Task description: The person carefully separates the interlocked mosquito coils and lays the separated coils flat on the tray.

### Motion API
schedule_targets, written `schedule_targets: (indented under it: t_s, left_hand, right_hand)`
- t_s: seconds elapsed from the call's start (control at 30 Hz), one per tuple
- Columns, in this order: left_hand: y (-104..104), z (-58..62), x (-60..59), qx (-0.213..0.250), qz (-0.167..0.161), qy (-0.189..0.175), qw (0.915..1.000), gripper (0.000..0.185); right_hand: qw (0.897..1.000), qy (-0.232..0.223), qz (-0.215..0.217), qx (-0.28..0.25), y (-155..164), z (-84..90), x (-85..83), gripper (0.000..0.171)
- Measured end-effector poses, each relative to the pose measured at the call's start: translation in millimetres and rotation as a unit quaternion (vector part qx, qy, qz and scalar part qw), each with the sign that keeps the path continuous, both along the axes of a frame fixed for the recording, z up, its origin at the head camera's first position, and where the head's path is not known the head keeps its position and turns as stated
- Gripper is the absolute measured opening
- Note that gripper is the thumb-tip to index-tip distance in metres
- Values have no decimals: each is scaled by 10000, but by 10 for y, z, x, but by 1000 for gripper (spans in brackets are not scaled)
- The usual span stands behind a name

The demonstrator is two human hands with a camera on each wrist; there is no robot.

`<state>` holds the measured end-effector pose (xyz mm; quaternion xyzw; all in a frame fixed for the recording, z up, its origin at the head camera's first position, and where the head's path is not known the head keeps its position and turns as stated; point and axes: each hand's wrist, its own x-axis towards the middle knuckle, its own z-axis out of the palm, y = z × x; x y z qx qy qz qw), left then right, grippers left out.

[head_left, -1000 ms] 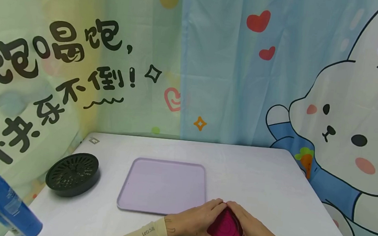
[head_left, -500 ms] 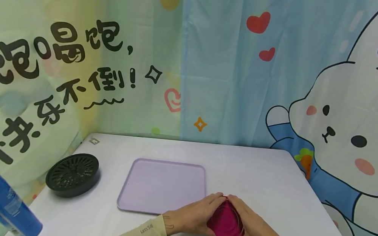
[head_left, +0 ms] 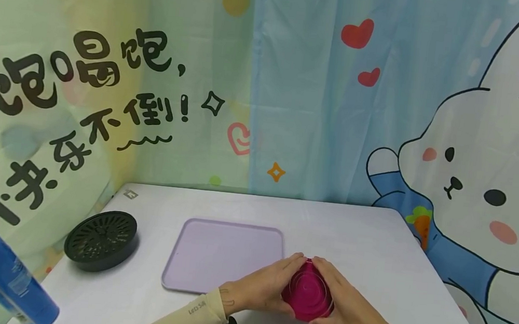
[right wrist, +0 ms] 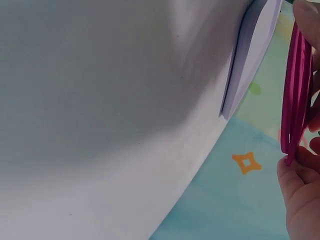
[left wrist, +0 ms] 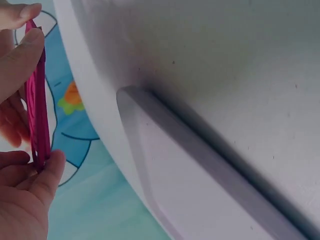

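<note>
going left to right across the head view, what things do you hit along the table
blue bottle → black slotted round dish → lilac tray → left hand → magenta ridged disc → right hand

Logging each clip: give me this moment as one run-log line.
left hand: holds magenta ringed disc | right hand: holds same disc | disc: lifted off white table, near lilac tray | black slotted dish: untouched
</note>
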<state>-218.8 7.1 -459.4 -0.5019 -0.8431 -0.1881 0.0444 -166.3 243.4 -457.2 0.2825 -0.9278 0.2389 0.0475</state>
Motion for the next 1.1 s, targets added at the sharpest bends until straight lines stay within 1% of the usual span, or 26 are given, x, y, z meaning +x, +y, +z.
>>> schedule_targets:
  t_s: [0.23, 0.43, 0.5, 0.7, 0.93, 1.03, 1.1]
  left_hand:
    - [-56, 46, -36, 203, 74, 0, 9998, 115]
    - [-98, 69, -58, 371, 137, -130, 9991, 114]
    - [-114, 76, -66, 464, 144, -234, 9985, 112]
    - [-134, 98, -100, 918, 110, -586, 9940, 93]
    - [-147, 131, -121, 1270, 392, -642, 9890, 74]
    - [-147, 145, -135, 1546, 443, -686, 9846, 64]
    - [-144, 151, -147, 1752, 480, -796, 9801, 58]
  right_hand:
    - [9988, 490, -85, 44, -32, 24, -40, 119]
    - [9978, 626, -230, -7, -72, 17, -61, 120]
    - [9971, 701, -279, -9, -87, 7, -72, 121]
    - [9957, 855, -341, -117, -121, -16, -104, 122]
    - [9941, 1010, -358, -170, -137, -11, -138, 122]
    - [9931, 1088, -353, -251, -143, 5, -154, 122]
    - [9928, 1106, -357, -290, -148, 19, -164, 122]
